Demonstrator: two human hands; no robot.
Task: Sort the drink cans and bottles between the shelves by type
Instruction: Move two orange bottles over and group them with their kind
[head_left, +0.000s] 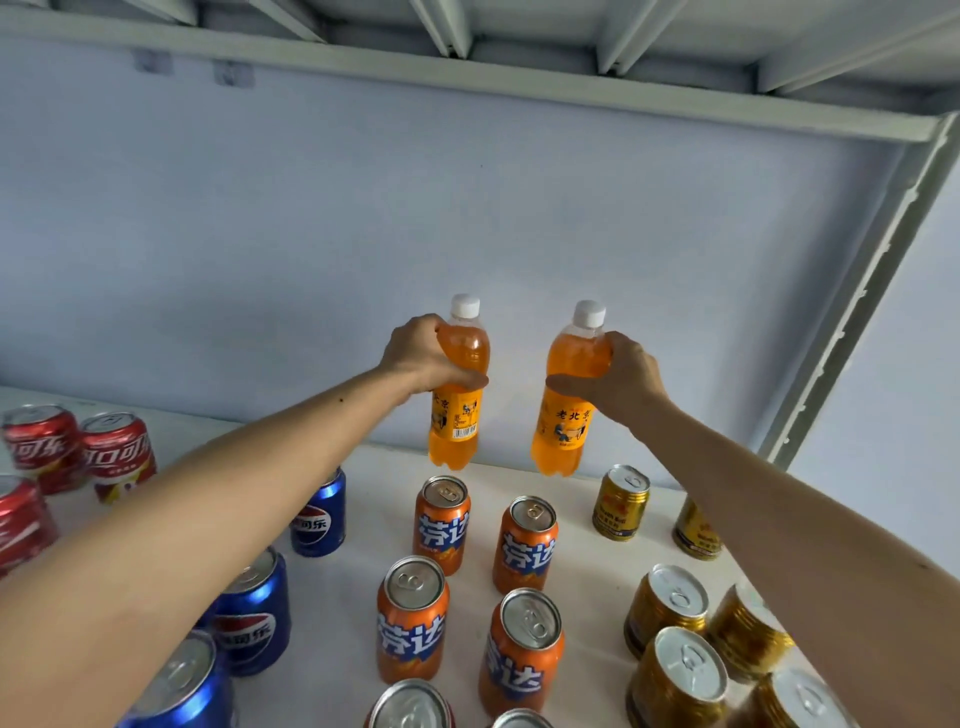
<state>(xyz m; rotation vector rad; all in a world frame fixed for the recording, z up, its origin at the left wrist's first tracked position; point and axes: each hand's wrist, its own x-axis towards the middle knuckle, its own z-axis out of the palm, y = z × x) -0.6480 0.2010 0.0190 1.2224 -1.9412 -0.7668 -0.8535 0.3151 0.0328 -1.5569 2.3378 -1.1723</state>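
Orange bottles, left hand (415, 358) gripping one (457, 384), right hand (623, 379) the other (569, 395).

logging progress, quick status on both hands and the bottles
Left hand and right hand each hold an orange bottle, left one, right one. Both above orange cans. Nothing blocking.

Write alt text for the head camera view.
Two bare hands each hold an orange soda bottle upright above a white shelf: left hand on the left bottle, right hand on the right bottle. Below stand grouped red, blue, orange and gold cans.
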